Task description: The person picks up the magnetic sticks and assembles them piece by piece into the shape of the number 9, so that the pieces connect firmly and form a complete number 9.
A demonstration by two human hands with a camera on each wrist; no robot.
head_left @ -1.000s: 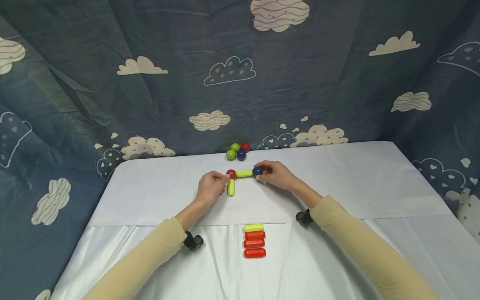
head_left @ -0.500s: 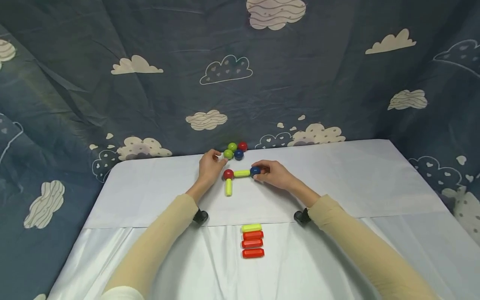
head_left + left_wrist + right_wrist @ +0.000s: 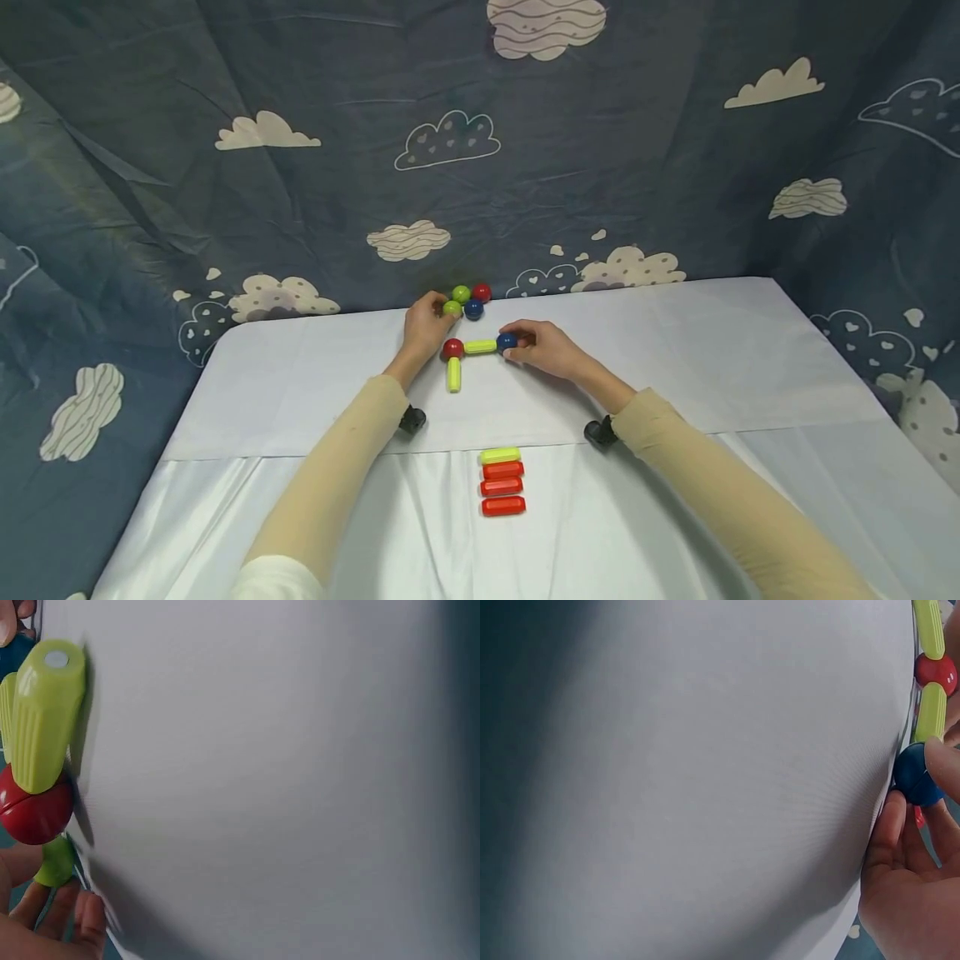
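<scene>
My left hand [image 3: 424, 325] pinches a green ball [image 3: 452, 308] at the back of the table; in the left wrist view its fingers and thumb lie around that ball [image 3: 55, 864]. My right hand [image 3: 553, 350] holds a blue ball [image 3: 915, 774] between thumb and fingers. A yellow-green magnetic rod [image 3: 480, 347] links this blue ball to a red ball [image 3: 453, 349]. From the red ball a second yellow-green rod [image 3: 453, 377] points toward me. A bit of red [image 3: 919, 818] shows between my right fingers; its shape is mostly hidden.
Beside the pinched ball sit another green ball [image 3: 461, 293], a red ball [image 3: 482, 292] and a blue ball [image 3: 473, 310]. Nearer me, one yellow-green rod [image 3: 500, 455] and several red rods [image 3: 503, 506] lie in a column on the white cloth [image 3: 637, 517]. A dark cloud-patterned curtain [image 3: 315, 208] hangs behind.
My left hand has left the red ball, moved back to the loose balls and taken hold of a green one. The right hand keeps its hold on the blue ball.
</scene>
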